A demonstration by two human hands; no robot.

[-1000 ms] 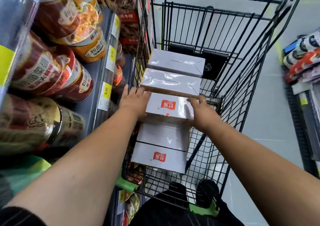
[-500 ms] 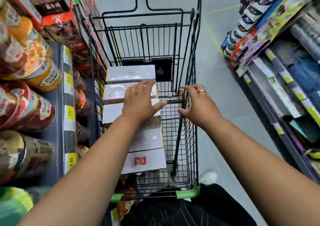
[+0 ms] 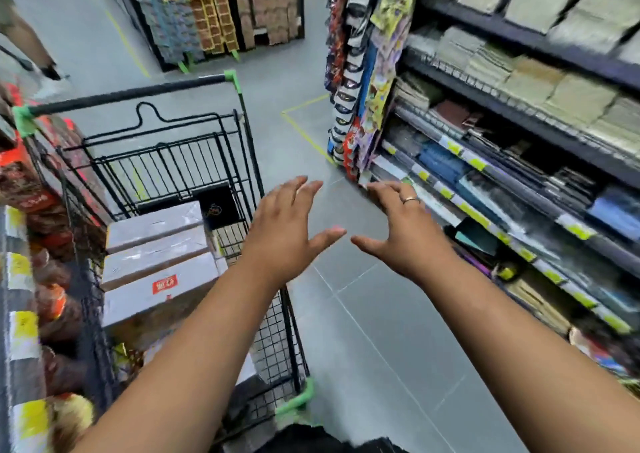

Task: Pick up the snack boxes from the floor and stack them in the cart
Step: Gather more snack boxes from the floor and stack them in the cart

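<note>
**White boxes lie in the cart; both hands are held empty**

Several white snack boxes (image 3: 156, 244) are seen laid flat in a row inside the cart (image 3: 277, 341), against its wall farthest from the open aisle. At least three tops are shown, one marked with a red label, and more may be hidden under the left forearm. That much of the stacking is judged done. No box is seen on the floor (image 3: 381, 331) beside the cart, so what is left cannot be counted. Any other boxes are taken to lie outside the view.

The left hand (image 3: 287, 234) is held over the cart's aisle-side wall, fingers straight and spread, with nothing gripped. The right hand (image 3: 398, 230) is held outside the cart, above the floor, fingers spread and slightly bent, also with nothing in it. The boxes are found apart from both hands: near the left hand, further inside the cart from it, and well apart from the right hand.
</note>
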